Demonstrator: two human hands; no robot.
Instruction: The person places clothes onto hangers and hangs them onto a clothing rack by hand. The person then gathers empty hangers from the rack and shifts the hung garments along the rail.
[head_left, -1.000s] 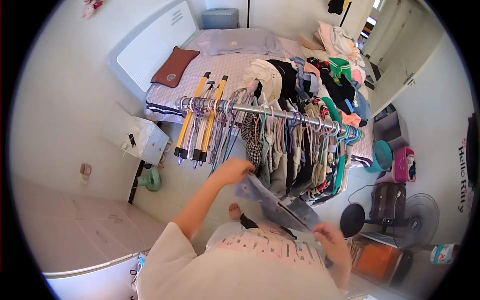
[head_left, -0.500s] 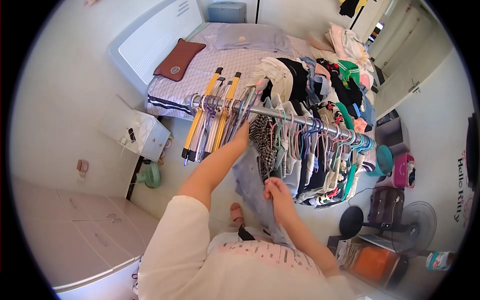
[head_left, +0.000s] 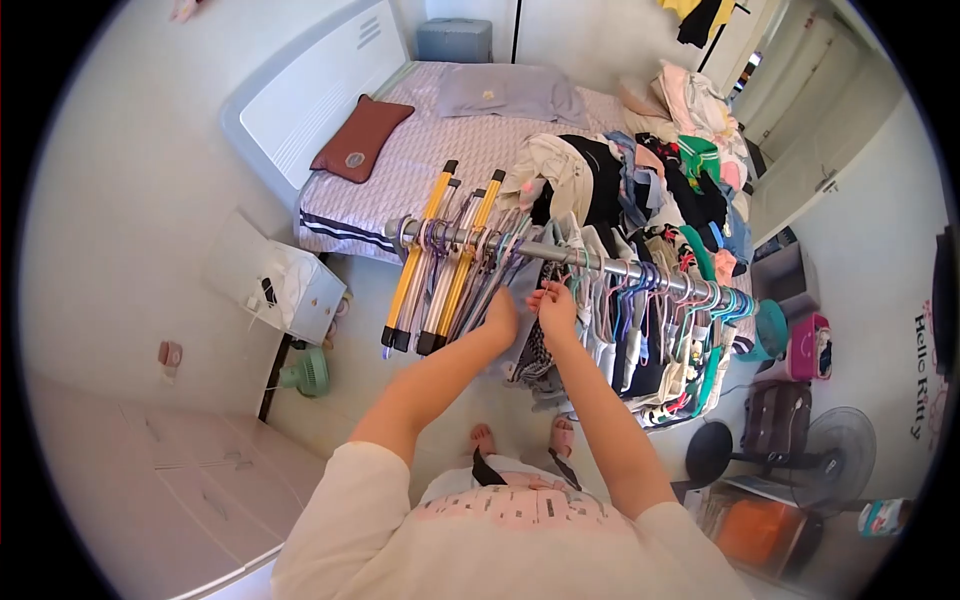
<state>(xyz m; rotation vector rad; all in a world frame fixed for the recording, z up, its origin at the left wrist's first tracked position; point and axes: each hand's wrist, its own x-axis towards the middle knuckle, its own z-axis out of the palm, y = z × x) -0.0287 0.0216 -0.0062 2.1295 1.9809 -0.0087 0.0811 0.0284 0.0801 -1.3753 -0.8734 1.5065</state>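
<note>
A metal rail (head_left: 560,255) crosses in front of me. Hangers without clothes, some with yellow bars (head_left: 420,258), hang at its left end, and clothes on hangers (head_left: 650,340) fill the right. My left hand (head_left: 503,315) is just below the rail beside a grey-blue garment (head_left: 519,345); its fingers are mostly hidden. My right hand (head_left: 553,303) has its fingers pinched together at the hanging clothes, close to a black-and-white checked garment (head_left: 538,352). What it pinches is too small to make out.
Behind the rail stands a bed (head_left: 470,150) with a brown pillow (head_left: 362,140) and heaped clothes (head_left: 690,180). A bedside cabinet (head_left: 318,300) and green fan (head_left: 307,372) are at left. At right are bins (head_left: 808,345), a suitcase (head_left: 777,415) and a standing fan (head_left: 833,462).
The grey-blue garment has been raised from in front of my body to the rail, beside the checked garment. My right hand has moved up and left, near my left hand.
</note>
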